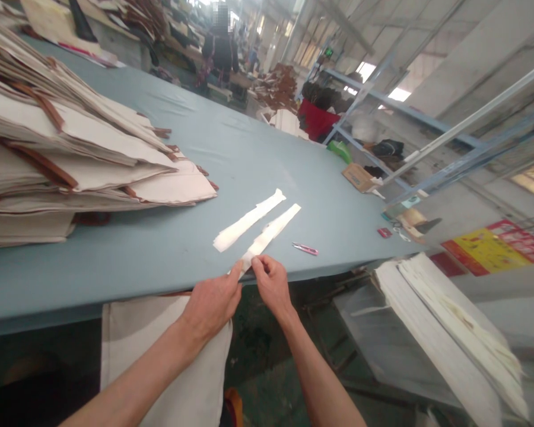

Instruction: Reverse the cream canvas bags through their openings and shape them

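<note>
Two narrow stacks of white strips lie slantwise near the front edge of the blue-covered table. My left hand (216,302) is closed on the near end of the right-hand strip stack (271,232). At that same end, the fingers of my right hand (270,280) are pinched together on the strips. The other strip stack (249,222) lies to the left, touched by neither hand. Pink-handled thread snips (305,249) rest to the right of the strips. A cream fabric piece (160,350) hangs below the table edge, under my left forearm.
Cream fabric pieces with brown straps (93,148) are piled high on the left of the table (231,154). A cardboard box (358,177) and a blue shelf rack (382,101) stand at the far right. White sheets (454,338) lie lower right. A person (220,53) is in the background.
</note>
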Demonstrator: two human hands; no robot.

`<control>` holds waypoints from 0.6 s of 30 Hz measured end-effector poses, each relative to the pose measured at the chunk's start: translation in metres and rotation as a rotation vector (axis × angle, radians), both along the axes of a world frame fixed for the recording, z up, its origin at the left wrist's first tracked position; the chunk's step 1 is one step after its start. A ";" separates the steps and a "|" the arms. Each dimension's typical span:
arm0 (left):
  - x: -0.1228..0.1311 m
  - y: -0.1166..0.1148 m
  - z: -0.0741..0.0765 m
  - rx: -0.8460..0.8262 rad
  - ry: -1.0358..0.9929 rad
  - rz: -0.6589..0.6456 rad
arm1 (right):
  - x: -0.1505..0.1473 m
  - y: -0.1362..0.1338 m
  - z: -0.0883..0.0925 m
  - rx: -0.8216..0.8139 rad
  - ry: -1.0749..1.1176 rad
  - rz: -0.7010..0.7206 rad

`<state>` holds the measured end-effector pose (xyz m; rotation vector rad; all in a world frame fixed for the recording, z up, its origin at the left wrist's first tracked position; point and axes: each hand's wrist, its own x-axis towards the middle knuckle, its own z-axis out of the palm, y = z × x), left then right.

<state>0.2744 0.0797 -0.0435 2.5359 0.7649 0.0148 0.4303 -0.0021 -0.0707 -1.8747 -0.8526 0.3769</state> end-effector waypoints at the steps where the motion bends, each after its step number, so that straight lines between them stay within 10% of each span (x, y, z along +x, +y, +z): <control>1: 0.002 0.000 0.001 0.010 0.019 -0.009 | 0.002 0.001 -0.001 0.018 0.022 -0.020; 18: 0.012 0.007 0.031 0.052 0.279 -0.115 | 0.157 0.090 0.031 0.286 0.451 -0.508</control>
